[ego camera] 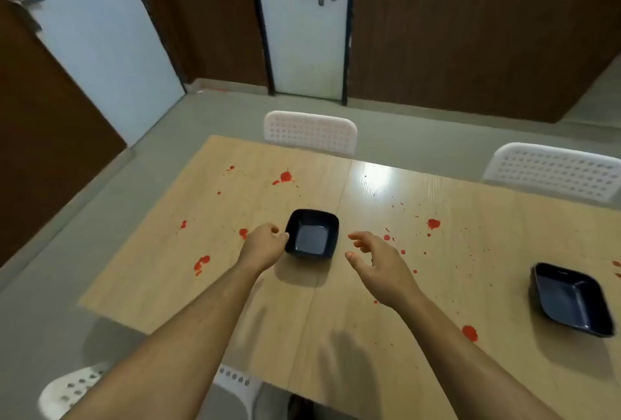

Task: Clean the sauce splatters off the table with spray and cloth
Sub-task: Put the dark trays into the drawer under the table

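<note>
Black bowl [312,238] btwn hands.

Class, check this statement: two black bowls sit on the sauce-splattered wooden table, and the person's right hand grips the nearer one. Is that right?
Not quite. In the head view the left hand grips the nearer bowl; the right hand hovers open beside it. Both black bowls, the other bowl too, sit on the table.

So the tabletop [336,335] is light wood-grain, with a seam running down the middle. Red sauce splatters [286,177] are all over it, bigger blobs on the left half and near the front right, plus fine specks scattered on the right. Two square black bowls sit on it: one bowl [312,238] at the seam, another bowl [571,298] at the right edge.
</note>
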